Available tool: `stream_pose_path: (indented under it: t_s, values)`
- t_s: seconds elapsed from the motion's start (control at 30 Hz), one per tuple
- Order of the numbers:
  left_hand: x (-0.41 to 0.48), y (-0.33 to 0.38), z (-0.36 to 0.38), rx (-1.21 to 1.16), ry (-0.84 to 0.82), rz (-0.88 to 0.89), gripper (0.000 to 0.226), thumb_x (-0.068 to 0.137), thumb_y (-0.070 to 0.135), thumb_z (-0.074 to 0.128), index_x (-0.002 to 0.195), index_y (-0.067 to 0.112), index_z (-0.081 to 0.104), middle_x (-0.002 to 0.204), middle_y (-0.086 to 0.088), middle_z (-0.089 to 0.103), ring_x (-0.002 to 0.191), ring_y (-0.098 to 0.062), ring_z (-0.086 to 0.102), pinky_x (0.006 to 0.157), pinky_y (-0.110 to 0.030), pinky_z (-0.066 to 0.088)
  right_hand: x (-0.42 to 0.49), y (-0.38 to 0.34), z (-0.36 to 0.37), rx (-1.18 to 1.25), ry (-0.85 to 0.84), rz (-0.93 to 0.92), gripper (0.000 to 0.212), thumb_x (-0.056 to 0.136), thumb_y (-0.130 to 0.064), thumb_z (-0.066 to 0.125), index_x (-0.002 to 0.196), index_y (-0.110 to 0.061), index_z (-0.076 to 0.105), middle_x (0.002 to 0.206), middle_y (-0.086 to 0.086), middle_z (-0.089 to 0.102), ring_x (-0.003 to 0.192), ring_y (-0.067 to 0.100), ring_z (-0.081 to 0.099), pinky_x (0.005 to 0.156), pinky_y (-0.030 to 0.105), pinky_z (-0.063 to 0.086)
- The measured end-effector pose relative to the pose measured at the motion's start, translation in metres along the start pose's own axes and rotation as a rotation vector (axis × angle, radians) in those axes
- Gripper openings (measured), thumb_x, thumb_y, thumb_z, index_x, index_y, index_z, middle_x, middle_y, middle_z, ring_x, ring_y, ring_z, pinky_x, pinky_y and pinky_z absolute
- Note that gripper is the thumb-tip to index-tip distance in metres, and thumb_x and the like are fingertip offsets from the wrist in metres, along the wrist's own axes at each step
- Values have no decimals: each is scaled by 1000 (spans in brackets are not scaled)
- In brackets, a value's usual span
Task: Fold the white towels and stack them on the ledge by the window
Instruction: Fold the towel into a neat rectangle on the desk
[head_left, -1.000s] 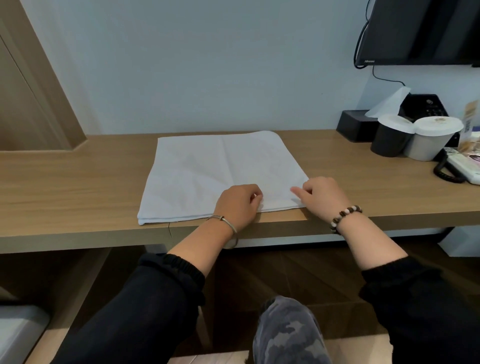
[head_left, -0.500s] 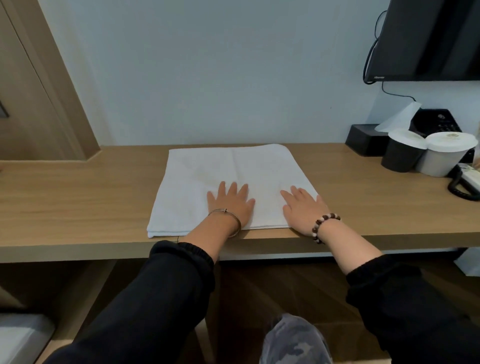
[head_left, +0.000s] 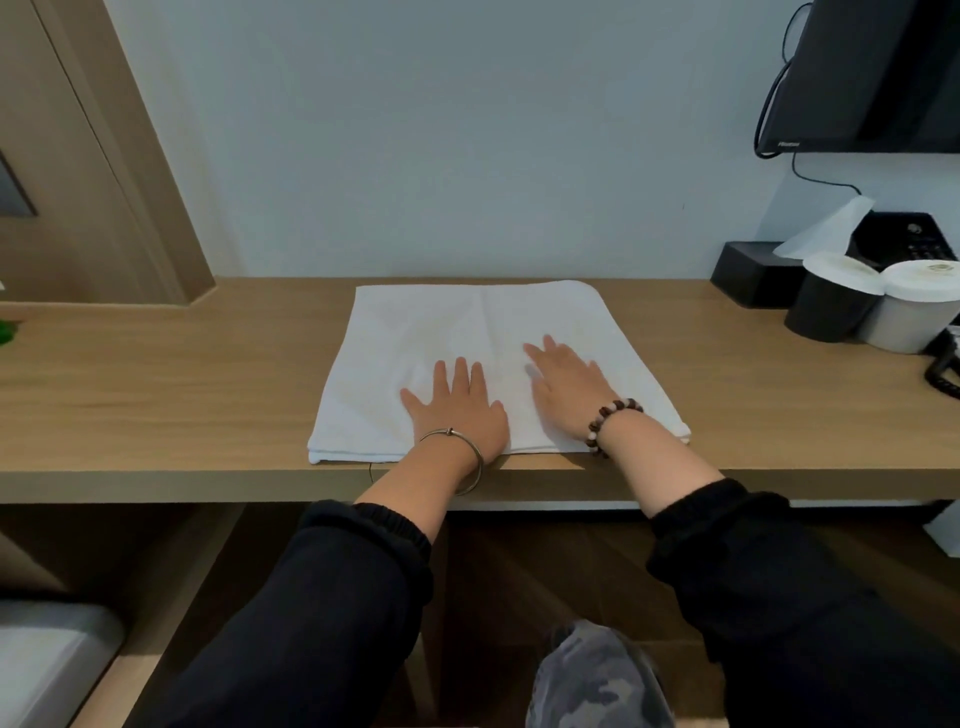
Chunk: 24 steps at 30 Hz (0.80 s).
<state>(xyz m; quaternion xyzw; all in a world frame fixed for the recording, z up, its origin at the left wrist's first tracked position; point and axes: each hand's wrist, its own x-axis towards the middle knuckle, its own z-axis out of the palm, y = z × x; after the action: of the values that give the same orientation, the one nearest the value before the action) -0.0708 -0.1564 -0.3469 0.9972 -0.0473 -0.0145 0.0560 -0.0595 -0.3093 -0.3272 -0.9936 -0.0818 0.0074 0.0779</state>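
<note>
- Both palms are pressing flat on the folded white towel (head_left: 478, 338), fingers straight, gripping nothing: left hand (head_left: 457, 410), right hand (head_left: 566, 389).
- Towel is lying on the wooden desk (head_left: 182, 395), near edge.

We cannot see the patches of the white towel (head_left: 426, 332) beneath the flat left hand (head_left: 457, 405) and right hand (head_left: 566, 389), and the right hand's fingers (head_left: 540, 358) are smeared with blur, so we cannot tell them apart. The picture's edge cuts off the television (head_left: 883, 73) at upper right, the telephone (head_left: 943, 369) at the right and a green thing (head_left: 6, 332) at far left that we cannot identify. The television's brand mark is too small for us to read, and the black cup (head_left: 831, 306) hides part of the tissue box (head_left: 748, 280).
</note>
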Motion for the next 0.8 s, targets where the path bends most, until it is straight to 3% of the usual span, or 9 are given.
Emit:
stream_pose_path:
  t_s: [0.27,0.43,0.57,0.7,0.8]
  values:
    - [-10,-34,-1,52,-39,-65,63,92,61,9,149,36,-6,159,2,-12,146,-27,-8,110,-61,0,3,16,21,-52,-73,66,56,98,-48,11,150,-32,4,159,-5,-5,146,19,-3,114,51,1]
    - [-27,-69,-4,68,89,71,55,96,50,18,147,29,21,156,-2,16,141,-26,16,109,-49,20,-1,9,15,-64,-127,138,57,98,-43,15,151,-28,4,159,-4,-6,146,20,-4,114,54,-1]
    - [-32,-88,-8,22,43,183,53,99,45,24,149,26,23,157,-2,18,143,-25,14,115,-42,20,14,-24,4,-87,-80,178,54,97,-38,20,146,-14,24,154,7,19,142,28,15,112,55,9]
    - [-34,-95,-21,-75,22,225,48,98,40,38,143,24,38,152,-4,31,140,-23,25,113,-35,23,20,-56,20,-42,-70,-5,55,100,-40,11,151,-22,7,160,1,-3,146,23,-1,114,52,1]
    - [-40,-119,-36,-177,84,185,31,94,26,52,123,20,63,133,-3,55,124,-19,47,99,-25,33,23,-50,29,-50,-74,-11,55,99,-43,7,151,-27,3,160,-2,-6,146,22,-4,114,52,-1]
